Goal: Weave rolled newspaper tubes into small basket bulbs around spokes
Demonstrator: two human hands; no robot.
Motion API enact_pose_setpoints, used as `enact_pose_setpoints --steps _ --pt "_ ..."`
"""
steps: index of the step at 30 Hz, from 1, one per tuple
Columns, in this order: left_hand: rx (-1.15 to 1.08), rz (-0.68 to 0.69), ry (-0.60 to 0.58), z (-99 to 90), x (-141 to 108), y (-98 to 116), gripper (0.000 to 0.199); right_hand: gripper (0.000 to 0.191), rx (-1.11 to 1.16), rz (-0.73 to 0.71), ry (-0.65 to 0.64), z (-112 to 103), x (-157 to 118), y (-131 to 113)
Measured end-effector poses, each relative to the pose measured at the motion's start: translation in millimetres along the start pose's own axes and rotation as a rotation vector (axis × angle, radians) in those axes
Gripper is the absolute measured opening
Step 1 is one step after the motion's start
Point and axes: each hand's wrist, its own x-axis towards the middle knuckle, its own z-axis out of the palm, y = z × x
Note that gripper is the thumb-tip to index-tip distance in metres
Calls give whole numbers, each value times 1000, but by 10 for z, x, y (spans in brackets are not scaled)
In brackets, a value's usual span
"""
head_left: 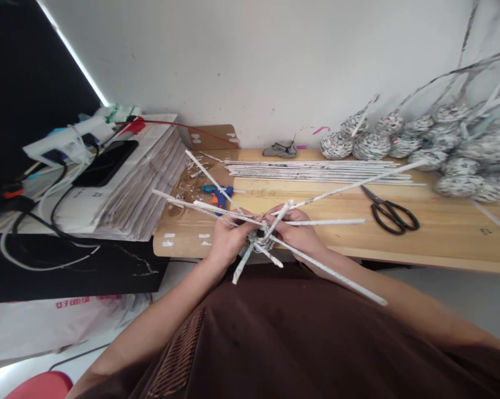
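Observation:
Between my two hands, at the table's front edge, is a small woven newspaper piece (261, 244) with several rolled paper sticks pointing out in all directions. My left hand (230, 235) grips its left side, thumb towards the middle. On the other side my right hand (295, 230) pinches at the top right, where the sticks cross; one long paper stick (350, 184) runs from there to the upper right. Fingers partly cover the weave, so its exact shape is hard to see.
Rolled paper sticks (316, 172) lie in a row behind my hands. Black scissors (389, 213) rest to the right, a blue glue gun (222, 197) to the left. Woven newspaper balls (372, 145) pile up at the back right. A paper stack (150, 177) bears a phone (106, 162) and cables.

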Motion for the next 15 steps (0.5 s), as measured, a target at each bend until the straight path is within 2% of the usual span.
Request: enact_pose_setpoints --steps 5,9,12,15 --pt "-36 8 -4 -44 36 -110 25 26 -178 -118 -39 -62 -61 -38" --pt "115 48 -159 -100 67 -72 21 22 -308 -177 -31 -71 -141 -151" --pt "250 79 -274 -136 88 -50 18 26 -312 -153 -17 -76 -151 -190" --pt "323 105 -234 -143 99 -74 18 32 -306 -34 7 -103 -124 -203"
